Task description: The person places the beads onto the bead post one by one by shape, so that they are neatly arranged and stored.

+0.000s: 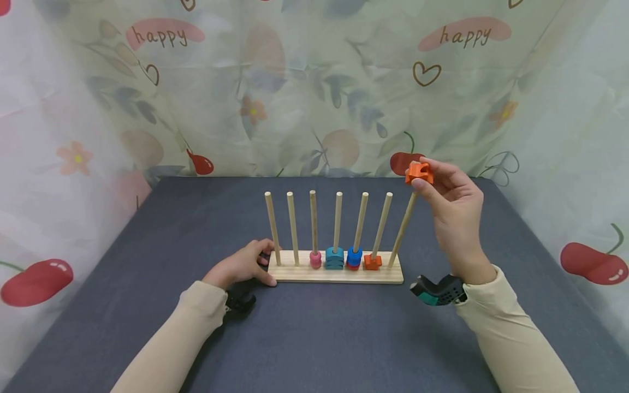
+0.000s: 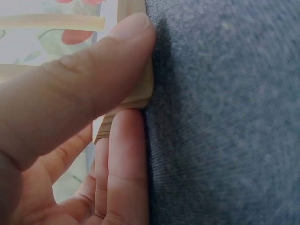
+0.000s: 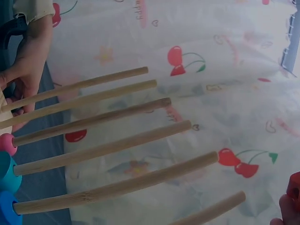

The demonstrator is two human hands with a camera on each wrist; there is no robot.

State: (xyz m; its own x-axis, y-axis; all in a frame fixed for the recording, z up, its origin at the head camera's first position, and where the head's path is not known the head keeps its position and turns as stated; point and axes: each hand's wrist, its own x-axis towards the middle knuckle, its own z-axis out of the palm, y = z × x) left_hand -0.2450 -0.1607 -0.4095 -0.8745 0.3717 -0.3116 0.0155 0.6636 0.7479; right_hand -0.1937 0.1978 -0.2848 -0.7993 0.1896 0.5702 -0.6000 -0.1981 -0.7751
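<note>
A wooden base with seven upright pegs stands on the grey table. My left hand grips its left end, thumb on the front edge and fingers behind; the left wrist view shows thumb and fingers pinching the base corner. Raised at the right, my right hand pinches an orange piece just above the top of the rightmost peg. In the right wrist view, only an edge of that orange piece shows. A pink piece, teal pieces, blue over red pieces and an orange piece sit low on the middle pegs.
A patterned curtain with cherries and flowers hangs behind and at both sides of the table. The two leftmost pegs carry nothing. Grey cloth lies in front of the base.
</note>
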